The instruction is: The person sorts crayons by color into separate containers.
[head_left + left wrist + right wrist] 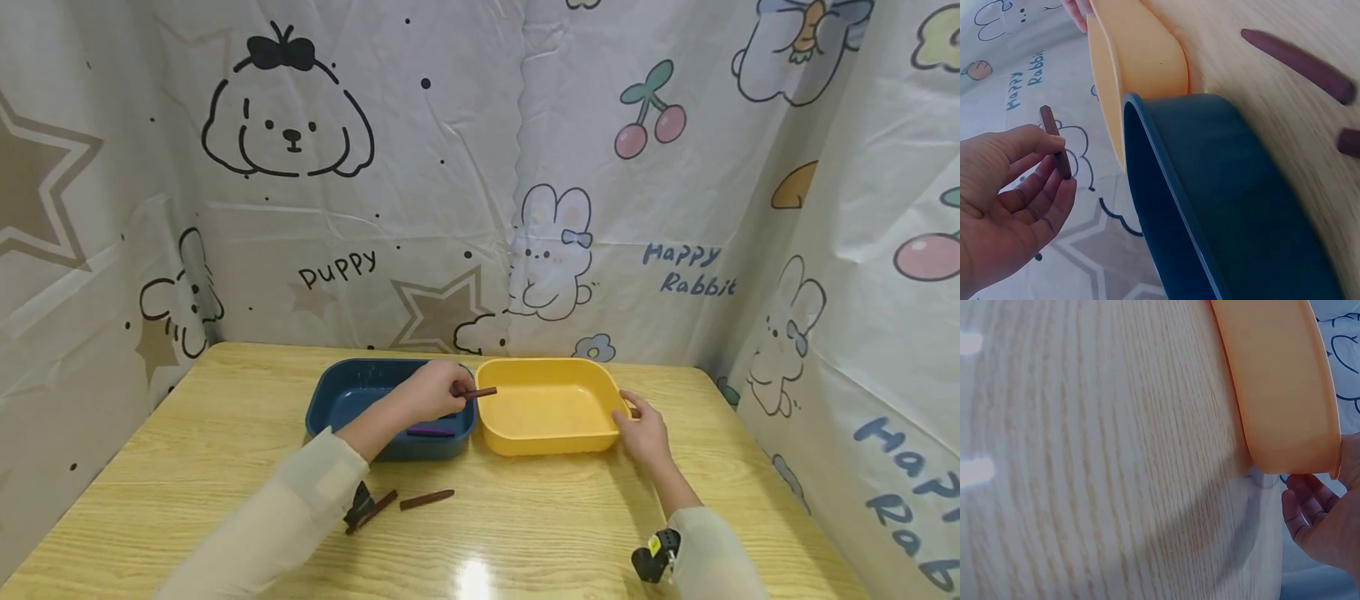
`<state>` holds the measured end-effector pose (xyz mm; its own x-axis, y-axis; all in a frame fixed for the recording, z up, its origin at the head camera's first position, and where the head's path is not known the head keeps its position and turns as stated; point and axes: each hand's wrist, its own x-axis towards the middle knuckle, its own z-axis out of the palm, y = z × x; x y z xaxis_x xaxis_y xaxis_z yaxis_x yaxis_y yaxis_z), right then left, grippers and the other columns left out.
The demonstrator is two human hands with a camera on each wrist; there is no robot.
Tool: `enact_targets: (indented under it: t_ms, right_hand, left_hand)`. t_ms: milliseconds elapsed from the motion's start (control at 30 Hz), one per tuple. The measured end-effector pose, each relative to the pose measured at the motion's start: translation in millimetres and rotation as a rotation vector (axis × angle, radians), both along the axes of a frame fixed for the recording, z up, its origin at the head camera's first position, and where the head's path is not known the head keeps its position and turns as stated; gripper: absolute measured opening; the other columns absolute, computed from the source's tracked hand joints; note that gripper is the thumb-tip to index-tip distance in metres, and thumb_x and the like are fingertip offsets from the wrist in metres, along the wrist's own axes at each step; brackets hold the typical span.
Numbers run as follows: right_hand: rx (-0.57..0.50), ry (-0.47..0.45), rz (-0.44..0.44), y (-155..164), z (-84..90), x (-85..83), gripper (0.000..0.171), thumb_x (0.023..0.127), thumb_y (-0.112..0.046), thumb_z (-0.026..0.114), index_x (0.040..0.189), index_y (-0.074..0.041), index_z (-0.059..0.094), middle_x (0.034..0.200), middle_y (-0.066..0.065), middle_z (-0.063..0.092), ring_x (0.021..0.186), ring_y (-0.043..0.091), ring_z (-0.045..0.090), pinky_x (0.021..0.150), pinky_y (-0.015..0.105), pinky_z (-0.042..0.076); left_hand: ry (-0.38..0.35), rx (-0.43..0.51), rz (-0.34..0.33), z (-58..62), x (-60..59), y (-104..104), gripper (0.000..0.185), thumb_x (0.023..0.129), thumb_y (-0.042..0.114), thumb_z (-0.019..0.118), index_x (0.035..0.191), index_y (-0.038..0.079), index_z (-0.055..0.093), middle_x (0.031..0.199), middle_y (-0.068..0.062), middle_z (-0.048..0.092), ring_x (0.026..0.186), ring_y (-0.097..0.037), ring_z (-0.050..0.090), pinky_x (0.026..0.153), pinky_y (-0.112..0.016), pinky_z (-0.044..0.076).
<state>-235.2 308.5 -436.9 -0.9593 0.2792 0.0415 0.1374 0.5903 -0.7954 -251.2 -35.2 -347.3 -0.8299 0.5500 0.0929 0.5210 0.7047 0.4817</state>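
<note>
Between thumb and fingers, my left hand pinches a brown crayon, faceted and tapered in the left wrist view. That hand is above the right side of a dark blue bin, and the crayon's tip reaches over the left rim of a yellow bin. A purple crayon lies inside the blue bin, partly covered by the hand and forearm. My right hand grips the yellow bin's right rim, thumb at the inside and fingers outside. The yellow bin's floor shows no crayons.
One brown crayon lies on the wooden table before the blue bin, with another brown crayon beside my left sleeve. The bins stand side by side. A printed curtain hangs behind the table and along its sides.
</note>
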Motion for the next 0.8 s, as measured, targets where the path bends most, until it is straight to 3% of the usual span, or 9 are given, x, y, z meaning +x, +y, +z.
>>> enact_targets:
  t_ms: [133,333,533,800]
  right_hand:
    - [-0.007,-0.001,-0.002,0,1.3,0.4,0.049,0.093,-0.015,0.053,0.14,-0.005,0.041,0.12,0.03,0.054,0.096,0.029,0.061,0.058,0.018,0.048]
    - [-0.013,0.004,-0.002,-1,0.4,0.1,0.049,0.093,-0.015,0.053,0.14,-0.005,0.042,0.119,0.029,0.054,0.086,0.021,0.06,0.054,0.02,0.049]
    - [-0.004,0.013,-0.002,-1,-1.4,-0.7,0.049,0.093,-0.015,0.053,0.139,-0.005,0.042,0.117,0.029,0.055,0.088,0.022,0.06,0.055,0.019,0.048]
    - [-0.017,0.022,-0.008,-1,-1.2,-1.2,0.048,0.093,-0.015,0.054,0.139,-0.006,0.043,0.115,0.028,0.057,0.084,0.018,0.06,0.056,0.018,0.048]
  left_hand:
    - [0.024,-0.001,0.014,-2.1,-11.1,14,0.012,0.082,0.005,0.065,0.092,0.009,0.072,0.081,-0.002,0.064,0.073,-0.014,0.053,0.069,-0.028,0.049]
    - [0.012,-0.005,0.047,-9.3,-22.6,33,0.016,0.083,0.007,0.067,0.098,0.008,0.071,0.092,-0.006,0.067,0.089,-0.02,0.058,0.083,-0.035,0.051]
    - [0.024,0.011,0.036,-15.9,-28.8,44,0.018,0.083,0.006,0.066,0.1,0.008,0.071,0.096,-0.007,0.067,0.093,-0.022,0.059,0.083,-0.035,0.051]
    - [-0.019,0.025,0.075,-24.0,-35.9,53,0.019,0.084,0.005,0.065,0.103,0.008,0.07,0.099,-0.009,0.063,0.093,-0.023,0.058,0.083,-0.034,0.051]
